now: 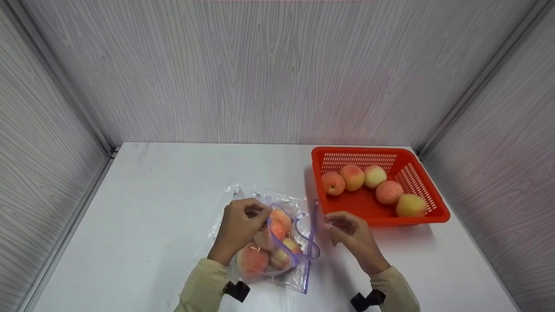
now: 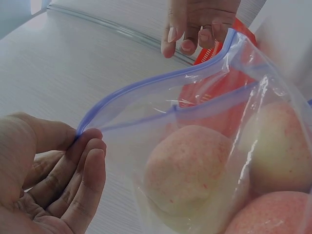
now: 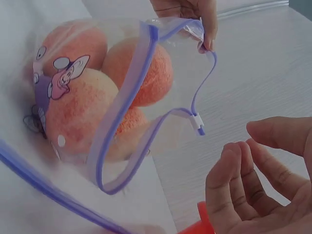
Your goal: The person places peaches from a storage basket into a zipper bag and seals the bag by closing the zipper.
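A clear zip bag (image 2: 146,122) with a purple zip strip holds several peaches (image 2: 187,170). My left hand (image 1: 245,223) pinches one end of its mouth between thumb and fingers. The mouth gapes, its strip bowed outward. A small white slider (image 3: 196,122) sits on the strip at the end nearer my right hand, and a cartoon print (image 3: 68,75) shows on the bag's side. My right hand (image 1: 353,234) hovers beside the mouth, fingers loosely bent, thumb apart from the fingertips and nothing between them.
Another clear bag with a purple strip (image 1: 307,277) lies flat under the filled one. At the right stands a red slotted basket (image 1: 440,212), with several peaches (image 1: 352,177) inside. The white table (image 1: 143,208) meets panelled walls at the back and sides.
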The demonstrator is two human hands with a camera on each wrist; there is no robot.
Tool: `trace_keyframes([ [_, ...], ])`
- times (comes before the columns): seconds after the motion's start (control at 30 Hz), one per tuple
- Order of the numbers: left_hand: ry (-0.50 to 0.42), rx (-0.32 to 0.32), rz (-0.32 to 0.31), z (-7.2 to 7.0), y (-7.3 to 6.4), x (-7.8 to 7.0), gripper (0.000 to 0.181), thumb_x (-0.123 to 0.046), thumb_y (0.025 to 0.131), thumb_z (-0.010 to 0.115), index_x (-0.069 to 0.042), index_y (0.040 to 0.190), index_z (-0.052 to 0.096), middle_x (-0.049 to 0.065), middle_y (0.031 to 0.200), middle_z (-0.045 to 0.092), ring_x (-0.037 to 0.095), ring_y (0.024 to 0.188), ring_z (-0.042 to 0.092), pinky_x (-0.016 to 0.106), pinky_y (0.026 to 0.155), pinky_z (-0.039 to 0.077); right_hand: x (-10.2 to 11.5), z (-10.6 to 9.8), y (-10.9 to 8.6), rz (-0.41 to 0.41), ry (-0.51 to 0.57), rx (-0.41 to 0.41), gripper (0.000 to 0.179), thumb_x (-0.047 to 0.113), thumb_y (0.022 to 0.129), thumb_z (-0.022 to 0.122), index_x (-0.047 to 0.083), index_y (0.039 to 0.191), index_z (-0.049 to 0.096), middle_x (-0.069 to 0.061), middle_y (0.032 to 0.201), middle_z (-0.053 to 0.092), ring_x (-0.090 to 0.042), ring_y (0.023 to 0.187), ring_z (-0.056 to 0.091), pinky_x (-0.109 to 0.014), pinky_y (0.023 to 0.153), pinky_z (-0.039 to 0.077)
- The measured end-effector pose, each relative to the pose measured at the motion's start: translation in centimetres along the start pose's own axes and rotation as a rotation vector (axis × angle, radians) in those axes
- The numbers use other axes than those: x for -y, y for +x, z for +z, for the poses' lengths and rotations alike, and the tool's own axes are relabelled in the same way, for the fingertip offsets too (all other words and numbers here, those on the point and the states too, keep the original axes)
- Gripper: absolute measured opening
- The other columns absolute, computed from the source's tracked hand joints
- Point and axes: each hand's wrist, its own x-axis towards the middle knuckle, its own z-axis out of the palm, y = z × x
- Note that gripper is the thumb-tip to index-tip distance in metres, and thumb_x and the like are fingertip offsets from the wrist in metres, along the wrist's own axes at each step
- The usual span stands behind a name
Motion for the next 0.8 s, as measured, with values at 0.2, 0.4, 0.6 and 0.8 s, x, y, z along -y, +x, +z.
trace_keyframes([
  [0.2, 0.012, 0.0, 0.011, -0.1, 0.0, -0.1, 0.012, -0.008, 0.092, 0.073, 0.002, 0.086, 0.075, 0.004, 0.075, 0.072, 0.016, 0.063, 0.069, 0.029, 0.06, 0.06, 0.3, -1.7, 0.4, -0.051, -0.176, -0.129, 0.021, 0.015, 0.093, 0.076, 0.005, 0.111, 0.072, -0.019, 0.095, 0.068, -0.028, 0.075, 0.06, -0.03, 0.06, 0.056],
  [0.4, 0.018, -0.004, 0.019, 0.1, 0.0, -0.2, 0.011, -0.008, 0.091, 0.073, 0.001, 0.086, 0.075, 0.004, 0.076, 0.072, 0.015, 0.063, 0.069, 0.029, 0.06, 0.06, -0.1, -2.1, 0.6, -0.068, -0.397, -0.202, 0.014, 0.014, 0.092, 0.077, 0.009, 0.104, 0.077, -0.003, 0.092, 0.072, -0.021, 0.079, 0.062, -0.027, 0.067, 0.057],
  [0.6, 0.039, -0.016, 0.028, 0.1, 0.1, -0.3, 0.011, -0.01, 0.092, 0.073, -0.001, 0.086, 0.075, 0.003, 0.077, 0.073, 0.014, 0.064, 0.069, 0.029, 0.061, 0.06, -2.0, 0.6, 0.4, -0.118, -0.625, -0.028, 0.011, 0.019, 0.091, 0.077, 0.012, 0.1, 0.081, 0.008, 0.084, 0.073, -0.012, 0.073, 0.06, -0.026, 0.069, 0.055],
  [0.8, 0.048, -0.024, 0.046, 0.0, 0.1, -0.3, 0.009, -0.009, 0.091, 0.074, -0.003, 0.084, 0.076, 0.002, 0.077, 0.072, 0.014, 0.064, 0.068, 0.028, 0.062, 0.06, -3.5, 2.4, 0.5, -0.101, -0.635, 0.117, 0.011, 0.017, 0.095, 0.073, 0.008, 0.098, 0.079, 0.006, 0.083, 0.072, -0.011, 0.072, 0.061, -0.026, 0.066, 0.055],
])
